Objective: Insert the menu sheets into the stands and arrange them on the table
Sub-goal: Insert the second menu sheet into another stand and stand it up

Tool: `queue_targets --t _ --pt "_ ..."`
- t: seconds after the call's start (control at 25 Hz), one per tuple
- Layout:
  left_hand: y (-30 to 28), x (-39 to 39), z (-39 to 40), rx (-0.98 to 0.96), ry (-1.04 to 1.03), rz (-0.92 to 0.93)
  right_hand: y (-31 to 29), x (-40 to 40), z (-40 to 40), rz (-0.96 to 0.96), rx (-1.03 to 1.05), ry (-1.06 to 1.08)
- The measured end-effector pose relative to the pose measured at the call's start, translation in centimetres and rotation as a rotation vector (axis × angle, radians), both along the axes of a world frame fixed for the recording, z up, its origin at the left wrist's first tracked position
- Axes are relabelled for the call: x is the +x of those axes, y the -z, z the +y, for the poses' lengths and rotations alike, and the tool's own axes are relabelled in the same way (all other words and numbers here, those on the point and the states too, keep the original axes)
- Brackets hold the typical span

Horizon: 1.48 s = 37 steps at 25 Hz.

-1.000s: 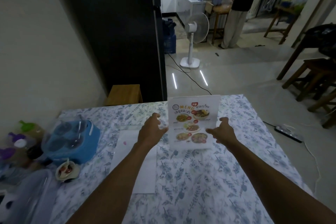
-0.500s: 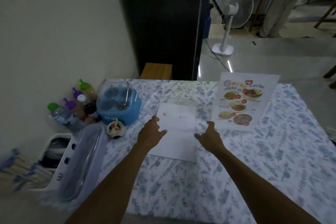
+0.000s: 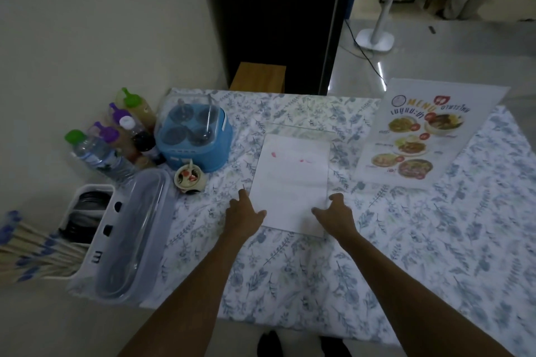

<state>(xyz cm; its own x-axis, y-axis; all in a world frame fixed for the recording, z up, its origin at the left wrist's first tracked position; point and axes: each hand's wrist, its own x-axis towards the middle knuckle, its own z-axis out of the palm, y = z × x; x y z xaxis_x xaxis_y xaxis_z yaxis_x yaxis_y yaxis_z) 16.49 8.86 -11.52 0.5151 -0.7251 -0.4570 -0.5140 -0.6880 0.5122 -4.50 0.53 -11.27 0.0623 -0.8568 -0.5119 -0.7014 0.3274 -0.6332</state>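
head view: both forearms reach forward over the table (image 3: 290, 284), which is covered in a leaf-print cloth. the left hand (image 3: 243, 216) lies palm down at the near left corner of a blank sheet (image 3: 291, 182), fingers loosely spread, forefinger stretched ahead along the sheet's left edge and thumb tip touching the paper. the right hand (image 3: 336, 216) sits at the near right corner, fingers curled and parted, resting over the corner; whether it pinches the paper i cannot tell. the sheet lies flat, face down, faint red marks showing through, and its far end overlaps a clear stand (image 3: 301, 129) lying flat on the cloth. a filled menu stand (image 3: 417, 136) stands upright at the far right, tilted in this view, well apart from the hands. left of the sheet are a blue caddy (image 3: 194, 139) and, just in front of it, a small cup (image 3: 189, 180). bottles (image 3: 116, 136) crowd the wall beside the caddy, and a lidded clear box (image 3: 130, 235) sits at the table's left edge next to a white bin (image 3: 87, 211). a fan (image 3: 385, 9) stands on the floor beyond.
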Motion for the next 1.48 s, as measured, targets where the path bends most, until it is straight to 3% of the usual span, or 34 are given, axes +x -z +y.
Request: queue_targets --t 0.2,0.4,0.72,1.08,1.48 --pt "-2.4 0.9 0.1 -0.058 -0.073 -0.018 -1.3 -1.7 -0.2 -0.177 0.058 0.134" --pt "-7.1 1.7 -0.2 -0.261 -0.066 -0.022 -5.6 -3.7 -1.6 -0.405 0.048 0.162" --pt "-14.6 2.9 1.9 -0.458 0.081 0.233 -13.3 -6.7 -0.7 -0.388 -0.21 -0.063" --pt "-19.3 3.0 -0.9 -0.648 0.176 0.19 -17.9 -6.0 -3.1 -0.25 -0.442 -0.217" --pt "-17.3 4.7 -6.9 -0.662 0.054 0.079 -17.3 -2.4 -9.3 -0.129 -0.468 -0.221"
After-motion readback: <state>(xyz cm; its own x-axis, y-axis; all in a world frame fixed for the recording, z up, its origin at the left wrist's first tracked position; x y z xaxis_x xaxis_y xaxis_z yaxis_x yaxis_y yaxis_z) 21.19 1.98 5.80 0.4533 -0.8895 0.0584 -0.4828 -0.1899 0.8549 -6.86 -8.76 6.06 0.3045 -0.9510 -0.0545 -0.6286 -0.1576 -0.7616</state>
